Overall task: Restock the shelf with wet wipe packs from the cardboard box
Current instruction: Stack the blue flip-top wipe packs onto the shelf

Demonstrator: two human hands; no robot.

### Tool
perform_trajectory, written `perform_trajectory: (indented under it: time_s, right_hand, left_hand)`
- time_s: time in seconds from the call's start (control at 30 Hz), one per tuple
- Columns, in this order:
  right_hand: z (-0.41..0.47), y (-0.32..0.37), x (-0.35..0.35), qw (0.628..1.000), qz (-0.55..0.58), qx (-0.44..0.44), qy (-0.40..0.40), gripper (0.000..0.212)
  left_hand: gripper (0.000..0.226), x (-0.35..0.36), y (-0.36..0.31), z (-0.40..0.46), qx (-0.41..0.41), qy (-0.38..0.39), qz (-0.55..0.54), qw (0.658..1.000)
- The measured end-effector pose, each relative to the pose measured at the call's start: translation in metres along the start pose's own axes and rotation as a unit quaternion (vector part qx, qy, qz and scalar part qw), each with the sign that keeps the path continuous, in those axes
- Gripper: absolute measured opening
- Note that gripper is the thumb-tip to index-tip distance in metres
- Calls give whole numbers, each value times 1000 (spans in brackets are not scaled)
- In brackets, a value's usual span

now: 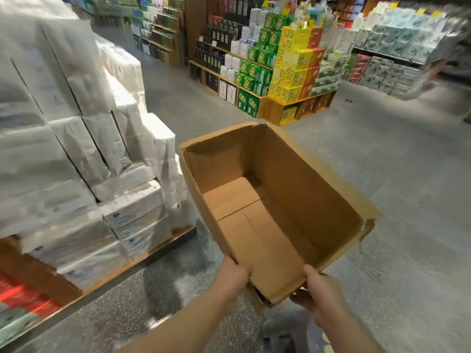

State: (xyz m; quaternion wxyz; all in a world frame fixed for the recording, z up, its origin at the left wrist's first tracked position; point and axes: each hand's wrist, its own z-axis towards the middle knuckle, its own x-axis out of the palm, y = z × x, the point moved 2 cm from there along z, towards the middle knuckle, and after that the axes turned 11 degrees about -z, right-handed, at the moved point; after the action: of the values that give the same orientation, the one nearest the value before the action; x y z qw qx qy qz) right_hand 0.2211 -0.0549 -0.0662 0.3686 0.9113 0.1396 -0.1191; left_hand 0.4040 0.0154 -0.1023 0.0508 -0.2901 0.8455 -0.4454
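My left hand [233, 276] grips the near left corner of the cardboard box [293, 184], thumb hooked over the rim and the fingers curled out of sight on the outside wall. My right hand [319, 293] grips the near right corner, thumb pressed on the inside of the wall, fingers [297, 298] curled underneath the edge. The box hangs between both hands above the floor [395, 174], tilted away from me, its open top facing up; inside I see only bare cardboard and the bottom flaps.

The fingers of my left hand are hidden behind the box wall. My forearms are cut off by the lower edge. A dark shape below the box, perhaps my shoe, is too blurred to tell.

To my left, beside the box, white packs [132, 212] sit stacked on a low wooden shelf [153, 253]; their print is smeared by motion, so I cannot tell whether they are wet wipes. The floor is grey speckled stone. Across the aisle stand displays of green and yellow cartons [285, 62] and further shelves of pale packs [392, 47].
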Motion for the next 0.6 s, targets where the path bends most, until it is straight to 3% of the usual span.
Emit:
perform_trajectory:
  time_s: [0.27,0.43,0.6]
  right_hand:
    - [81,87,48,999,37,28,23,24]
    - [151,155,69,993,85,64,49,32]
    - [209,216,84,994,77,62,47,32]
  left_hand:
    - [60,4,-85,105,16,-29,15,999]
    - [52,28,-139,172,31,-101,13,994]
    - [60,43,-179,236,-17,-132,33,991]
